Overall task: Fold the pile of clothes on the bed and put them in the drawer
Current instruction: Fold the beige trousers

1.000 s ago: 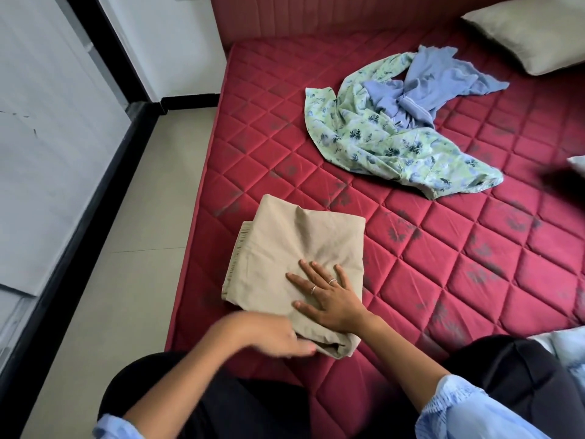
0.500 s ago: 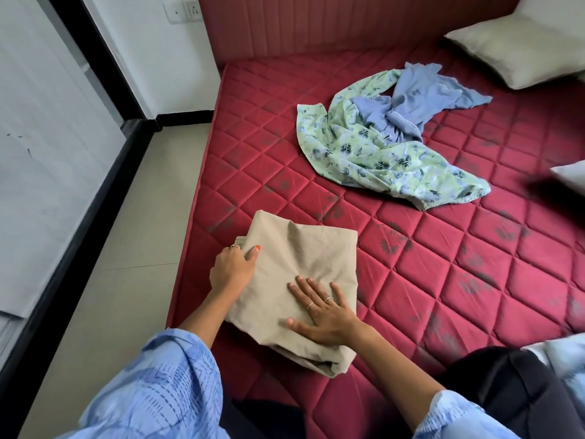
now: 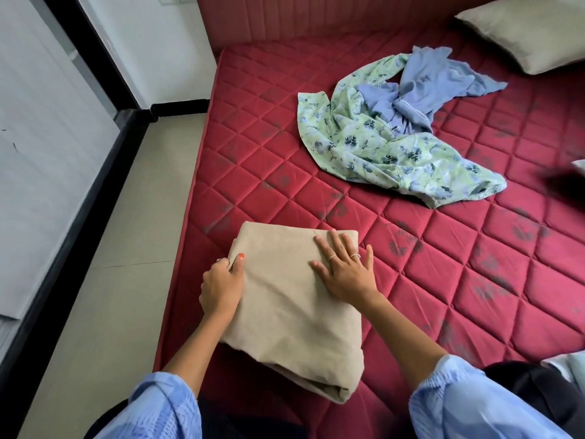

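A person leans over a bed (image 3: 443, 280) covered by a red quilted mattress, seen from a camera on their head. A folded beige cloth (image 3: 285, 299) lies near the bed's front left corner.

What has just changed: 1 second ago the left hand (image 3: 221, 288) was at the cloth's near edge; half a second ago it had moved to the left edge, and it now grips that edge, thumb on top and fingers curled under. The right hand (image 3: 345, 269) has slid from the cloth's near part toward its far right corner, where it presses flat with fingers spread wide. The cloth now looks smoother and squarer. This suggests the fold of this piece is nearly finished, with lifting it toward the drawer likely next. No drawer is in view.

Counted:
- 1 folded beige cloth, under both hands.
- 2 unfolded garments well beyond it, in the middle of the bed: 1 green floral garment (image 3: 380, 147), crumpled, and 1 plain blue garment (image 3: 421, 87) lying partly on top of it.
- 1 pillow (image 3: 525, 33) clearly seen at the far right corner; a pale edge at the right border may be another, though this cannot be told.
- 2 hands, both on the beige cloth.

Judging by the count, 2 garments are yet to be folded.
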`<state>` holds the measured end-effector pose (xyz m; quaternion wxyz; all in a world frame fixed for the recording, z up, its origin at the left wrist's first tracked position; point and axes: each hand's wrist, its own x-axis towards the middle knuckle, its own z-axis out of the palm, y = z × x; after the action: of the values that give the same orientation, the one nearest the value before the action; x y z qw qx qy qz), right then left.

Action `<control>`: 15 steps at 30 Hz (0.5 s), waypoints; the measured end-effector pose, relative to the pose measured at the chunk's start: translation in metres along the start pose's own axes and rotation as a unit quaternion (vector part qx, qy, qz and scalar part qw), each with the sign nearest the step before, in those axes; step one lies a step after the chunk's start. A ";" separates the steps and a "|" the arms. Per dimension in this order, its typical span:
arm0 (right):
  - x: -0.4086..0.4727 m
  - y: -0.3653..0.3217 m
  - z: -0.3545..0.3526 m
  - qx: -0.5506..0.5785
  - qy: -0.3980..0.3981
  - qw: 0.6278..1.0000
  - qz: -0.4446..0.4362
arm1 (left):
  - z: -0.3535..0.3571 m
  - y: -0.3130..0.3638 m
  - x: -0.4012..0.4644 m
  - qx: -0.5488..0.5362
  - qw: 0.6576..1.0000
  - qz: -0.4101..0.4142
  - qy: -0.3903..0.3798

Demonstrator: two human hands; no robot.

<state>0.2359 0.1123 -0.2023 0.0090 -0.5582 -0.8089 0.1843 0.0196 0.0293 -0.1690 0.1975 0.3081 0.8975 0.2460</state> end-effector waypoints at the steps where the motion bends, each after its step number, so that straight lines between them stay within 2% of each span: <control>1: 0.004 0.000 0.003 -0.007 -0.023 1.000 0.009 | 0.003 -0.003 0.002 0.018 1.000 0.000 0.002; 4: 0.011 0.001 0.009 -0.003 -0.070 0.997 0.021 | 0.011 -0.006 0.004 0.070 0.997 0.004 0.012; 7: 0.013 0.003 0.010 0.043 -0.063 0.997 0.009 | 0.016 -0.005 0.006 0.094 0.995 0.005 0.017; 11: -0.017 0.007 0.015 0.129 0.063 0.990 -0.001 | 0.017 -0.014 0.007 0.086 0.995 0.021 0.043; 15: -0.071 0.014 0.021 0.289 0.170 0.926 0.172 | 0.016 -0.024 0.017 0.005 0.998 -0.058 -0.020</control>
<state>0.2712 0.0462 -0.2127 0.2756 -0.6849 -0.5984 0.3111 0.0044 0.0294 -0.1986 0.2282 0.2615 0.9108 0.2235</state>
